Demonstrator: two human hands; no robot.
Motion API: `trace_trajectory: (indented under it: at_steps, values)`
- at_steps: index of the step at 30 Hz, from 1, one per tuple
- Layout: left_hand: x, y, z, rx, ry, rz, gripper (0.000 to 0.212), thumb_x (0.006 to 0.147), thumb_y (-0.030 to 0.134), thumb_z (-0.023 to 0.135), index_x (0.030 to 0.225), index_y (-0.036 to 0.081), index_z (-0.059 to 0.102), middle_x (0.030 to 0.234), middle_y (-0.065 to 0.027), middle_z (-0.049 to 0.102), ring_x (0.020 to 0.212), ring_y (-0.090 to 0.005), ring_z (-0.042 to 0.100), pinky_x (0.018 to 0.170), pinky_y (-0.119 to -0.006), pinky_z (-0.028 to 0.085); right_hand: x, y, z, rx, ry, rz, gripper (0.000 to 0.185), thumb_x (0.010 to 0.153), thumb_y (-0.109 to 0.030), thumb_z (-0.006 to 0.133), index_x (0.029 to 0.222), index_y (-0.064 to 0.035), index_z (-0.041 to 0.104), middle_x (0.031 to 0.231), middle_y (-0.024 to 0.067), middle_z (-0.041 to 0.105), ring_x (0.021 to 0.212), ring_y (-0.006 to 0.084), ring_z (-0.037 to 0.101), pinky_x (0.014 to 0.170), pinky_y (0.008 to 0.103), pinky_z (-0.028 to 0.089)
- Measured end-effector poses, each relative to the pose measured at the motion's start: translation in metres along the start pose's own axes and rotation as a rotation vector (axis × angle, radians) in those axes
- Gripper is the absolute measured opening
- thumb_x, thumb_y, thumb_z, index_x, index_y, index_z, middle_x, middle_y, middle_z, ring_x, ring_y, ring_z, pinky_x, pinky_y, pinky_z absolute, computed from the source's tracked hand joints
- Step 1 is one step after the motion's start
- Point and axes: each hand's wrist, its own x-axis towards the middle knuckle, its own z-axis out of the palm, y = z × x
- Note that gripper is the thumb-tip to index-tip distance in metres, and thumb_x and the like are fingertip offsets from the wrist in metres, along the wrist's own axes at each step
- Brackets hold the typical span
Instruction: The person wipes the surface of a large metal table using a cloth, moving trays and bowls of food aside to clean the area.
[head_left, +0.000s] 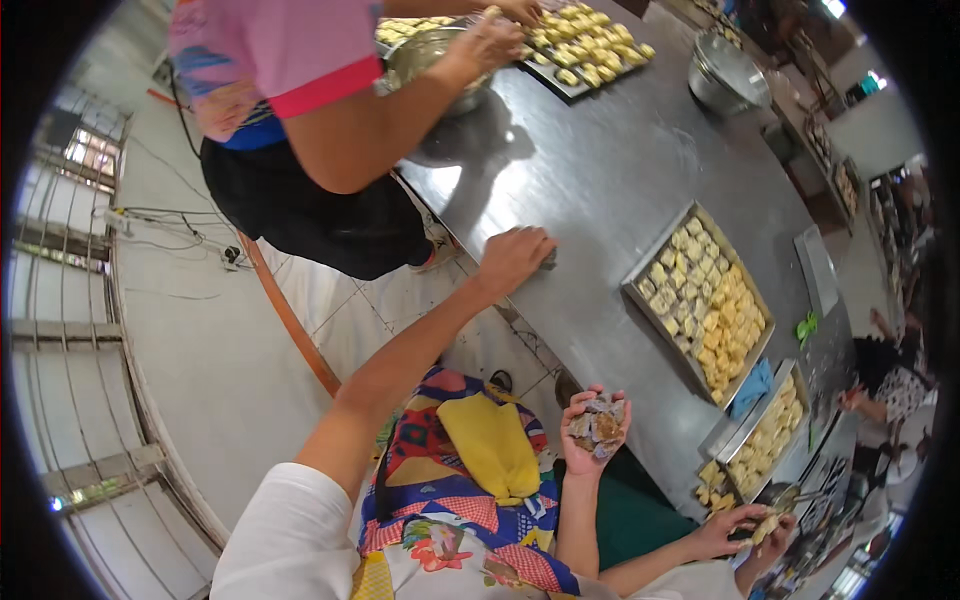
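Note:
My left hand (517, 259) reaches onto the steel table (600, 172) near its edge, fingers curled over a small dark grey object (550, 260) that I cannot identify. Palm up beside the table's edge, my right hand (589, 455) holds a handful of crumpled brownish-grey pieces (600, 425). Ahead on the table lies a metal tray (667, 343) filled with small pale and yellow dough pieces (720, 307). I wear a multicoloured patchwork apron (420, 480) with a yellow cloth (491, 446) on its front.
A co-worker in a pink shirt (322, 52) handles dough pieces on a black baking tray (574, 94) beside a metal bowl (420, 56). At lower right, another person's hands (739, 532) hold dough near a second tray (799, 390). A blue cloth (752, 388) and a large pot (724, 75) also stand about.

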Motion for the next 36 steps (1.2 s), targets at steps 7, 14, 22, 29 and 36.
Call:
trace_trajectory:
  at_steps: [7, 14, 22, 29, 36]
  values:
    - [-0.021, -0.026, -0.015, 0.177, 0.23, 0.356, 0.041, 0.091, 0.035, 0.046, 0.126, 0.012, 0.046, 0.135, -0.0136, 0.036, 0.124, -0.0312, 0.037, 0.104, -0.049, 0.026, 0.026, 0.08, 0.0, -0.115, 0.082, 0.181, 0.027, 0.091, -0.035, 0.048, 0.092, -0.0126, 0.063, 0.103, 0.0109, 0.054, 0.092, 0.0272, 0.055, 0.077, 0.0408, 0.048]
    - [-0.238, -0.174, -0.086, -0.161, -0.065, 0.038, 0.037, 0.09, 0.024, 0.049, 0.124, 0.01, 0.047, 0.131, -0.0168, 0.042, 0.114, -0.0329, 0.046, 0.096, -0.041, 0.037, 0.056, 0.22, -0.009, -0.242, 0.226, 0.504, 0.027, 0.089, -0.036, 0.049, 0.093, -0.0134, 0.063, 0.102, 0.0114, 0.057, 0.094, 0.0273, 0.054, 0.078, 0.0405, 0.047]
    - [-0.459, -0.328, -0.17, -0.158, 0.439, -0.842, 0.012, 0.075, 0.007, 0.051, 0.066, 0.0, 0.055, 0.098, -0.0154, 0.059, 0.096, -0.0339, 0.052, 0.082, -0.039, 0.043, 0.079, 0.431, -0.016, -0.27, 0.311, 0.874, 0.025, 0.089, -0.036, 0.049, 0.092, -0.0144, 0.062, 0.103, 0.0113, 0.051, 0.094, 0.0267, 0.052, 0.078, 0.0402, 0.047]
    - [-0.437, -0.451, -0.236, -0.332, 0.581, -1.138, 0.045, 0.093, 0.039, 0.039, 0.122, 0.006, 0.047, 0.134, -0.0228, 0.031, 0.123, -0.0368, 0.035, 0.103, -0.041, 0.028, 0.127, 0.581, -0.014, -0.314, 0.377, 1.097, 0.026, 0.089, -0.038, 0.049, 0.09, -0.0164, 0.064, 0.104, 0.0092, 0.052, 0.094, 0.0249, 0.051, 0.078, 0.0395, 0.045]
    - [-0.292, -0.55, -0.324, -0.375, 0.504, -0.933, 0.05, 0.091, 0.039, 0.047, 0.128, 0.006, 0.042, 0.136, -0.0252, 0.025, 0.13, -0.0378, 0.025, 0.106, -0.042, 0.024, 0.223, 0.682, -0.001, -0.247, 0.338, 1.017, 0.027, 0.09, -0.036, 0.048, 0.094, -0.0122, 0.06, 0.103, 0.0124, 0.055, 0.095, 0.0286, 0.054, 0.078, 0.0426, 0.048]
